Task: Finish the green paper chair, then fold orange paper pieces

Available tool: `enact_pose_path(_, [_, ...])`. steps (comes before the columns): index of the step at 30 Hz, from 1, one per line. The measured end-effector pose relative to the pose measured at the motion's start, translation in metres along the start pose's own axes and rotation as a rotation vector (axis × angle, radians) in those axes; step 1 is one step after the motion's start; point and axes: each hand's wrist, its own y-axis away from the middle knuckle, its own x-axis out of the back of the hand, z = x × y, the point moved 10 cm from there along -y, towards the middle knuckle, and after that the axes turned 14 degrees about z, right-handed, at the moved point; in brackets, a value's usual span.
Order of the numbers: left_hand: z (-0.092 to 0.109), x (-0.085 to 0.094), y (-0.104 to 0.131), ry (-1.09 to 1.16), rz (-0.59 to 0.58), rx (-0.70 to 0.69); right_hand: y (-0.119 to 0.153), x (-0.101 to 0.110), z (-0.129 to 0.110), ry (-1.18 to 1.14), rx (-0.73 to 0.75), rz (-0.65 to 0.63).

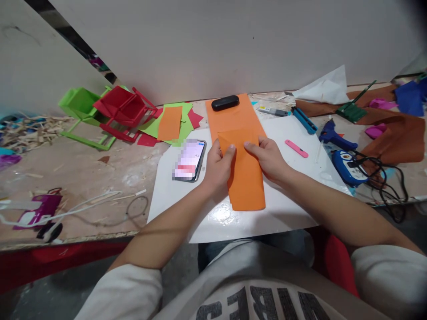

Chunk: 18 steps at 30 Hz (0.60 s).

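Observation:
A long folded strip of orange paper [247,182] is held between my two hands above a white board [283,202]. My left hand [220,162] grips its left edge, thumb on top and fingers curled beneath. On the opposite edge, my right hand [269,158] pinches the strip the same way. Behind it lies a larger orange sheet [236,118] with a black oblong case [225,103] on top. A phone [195,160] with a lit, partly blurred screen rests left of my left hand. To the right of my right hand is a pink folding cutter [296,148].
At the left stand green [80,106] and red [122,111] miniature chairs beside coloured paper scraps [170,122]. A blue glue gun [336,135], a blue box [348,168] with black cable, a teal cutter [304,120] and brown paper [396,138] occupy the right. A wall [216,49] rises behind.

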Motion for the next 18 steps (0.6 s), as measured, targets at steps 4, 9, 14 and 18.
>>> enact_pose_path(4, [0.003, 0.011, -0.007, -0.066, 0.08, -0.036, 0.009, -0.005, 0.0, 0.023, -0.004, -0.019])
enact_pose_path(9, [0.005, 0.009, -0.002, -0.05, 0.085, 0.025, 0.01, -0.003, -0.004, 0.04, -0.005, -0.012])
enact_pose_path(14, [0.015, 0.004, 0.005, -0.017, 0.106, 0.065, 0.011, -0.003, -0.007, 0.062, 0.021, -0.017])
enact_pose_path(18, [0.02, 0.003, 0.007, -0.005, 0.13, 0.064, 0.013, -0.005, -0.007, 0.04, 0.024, -0.036])
